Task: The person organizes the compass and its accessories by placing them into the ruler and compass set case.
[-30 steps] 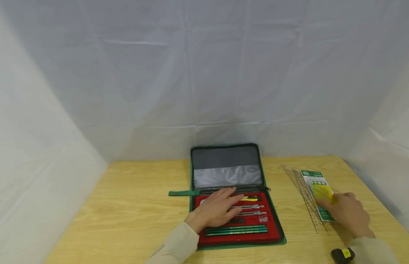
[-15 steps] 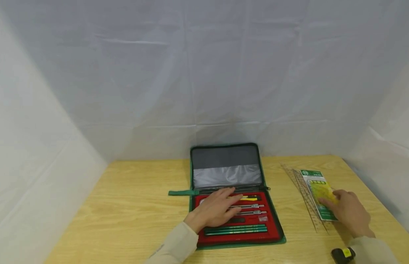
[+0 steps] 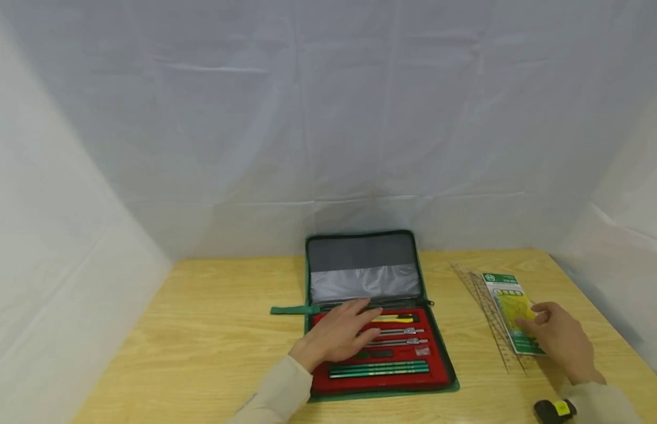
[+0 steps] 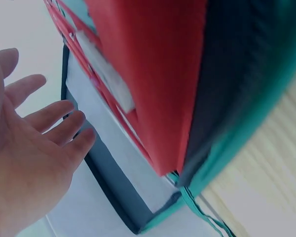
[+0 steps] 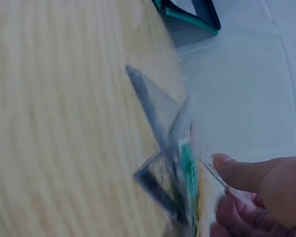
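Observation:
My left hand [image 3: 339, 333] spreads its fingers over the red tray [image 3: 383, 386] of an unfolded green zip case. In the left wrist view, the palm and fingers [image 4: 34, 158] stand apart from the red insert. At the right, my right hand [image 3: 561, 338] pinches a thin, clear plastic piece [image 5: 212, 168] with fine markings between thumb and fingers; its exact kind cannot be told. Under the hand lie a yellow see-through sheet [image 3: 511, 309] and a green-and-white packet [image 3: 499, 278]. Clear set squares [image 3: 489, 321] stick out from beneath the packet.
The tray holds a yellow-and-black utility knife [image 3: 399, 318], two metal compasses [image 3: 408, 341] and several green pencils [image 3: 381, 369]. The case's grey lid [image 3: 362, 253] leans back towards a white sheet wall [image 3: 349, 147]. A small black-and-yellow device [image 3: 555, 410] shows at the right wrist.
The yellow sheet, raised at the right hand a second ago, now lies flat over the packet. The right hand's fingers have lifted slightly; the left hand has shifted a little left.

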The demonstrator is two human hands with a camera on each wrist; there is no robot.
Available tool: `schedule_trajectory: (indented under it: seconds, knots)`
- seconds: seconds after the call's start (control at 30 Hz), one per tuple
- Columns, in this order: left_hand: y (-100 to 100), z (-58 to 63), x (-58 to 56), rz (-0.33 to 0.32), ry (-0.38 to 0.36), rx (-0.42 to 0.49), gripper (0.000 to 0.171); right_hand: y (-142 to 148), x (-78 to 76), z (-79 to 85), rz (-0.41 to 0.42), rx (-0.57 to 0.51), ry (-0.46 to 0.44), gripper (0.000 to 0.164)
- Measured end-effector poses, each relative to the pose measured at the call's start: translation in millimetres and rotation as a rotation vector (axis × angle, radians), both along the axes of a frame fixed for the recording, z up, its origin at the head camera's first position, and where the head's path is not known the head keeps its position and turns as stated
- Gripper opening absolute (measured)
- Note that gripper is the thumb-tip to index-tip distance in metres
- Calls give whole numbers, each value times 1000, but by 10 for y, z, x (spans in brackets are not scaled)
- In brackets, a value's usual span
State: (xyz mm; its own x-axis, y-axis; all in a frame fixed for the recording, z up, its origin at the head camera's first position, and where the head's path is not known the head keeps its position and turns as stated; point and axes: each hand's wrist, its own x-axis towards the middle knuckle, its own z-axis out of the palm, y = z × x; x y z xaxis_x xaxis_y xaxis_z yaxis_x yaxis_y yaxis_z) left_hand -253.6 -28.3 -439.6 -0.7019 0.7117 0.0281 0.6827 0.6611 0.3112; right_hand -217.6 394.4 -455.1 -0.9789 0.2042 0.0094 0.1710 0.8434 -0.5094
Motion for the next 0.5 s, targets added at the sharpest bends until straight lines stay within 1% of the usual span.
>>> schedule_trajectory:
  seconds: [0.27,0.4,0.5]
  knots:
    - [-125,35,-38,47,17,23,54,-61,-32,17,5,-50,75,62]
    - [-186,30,-57,58,33,32,53,-117,-44,34,-3,-111,103,58]
    - [-234,25,-67,72,40,36,52,-177,-56,39,-4,-131,137,56]
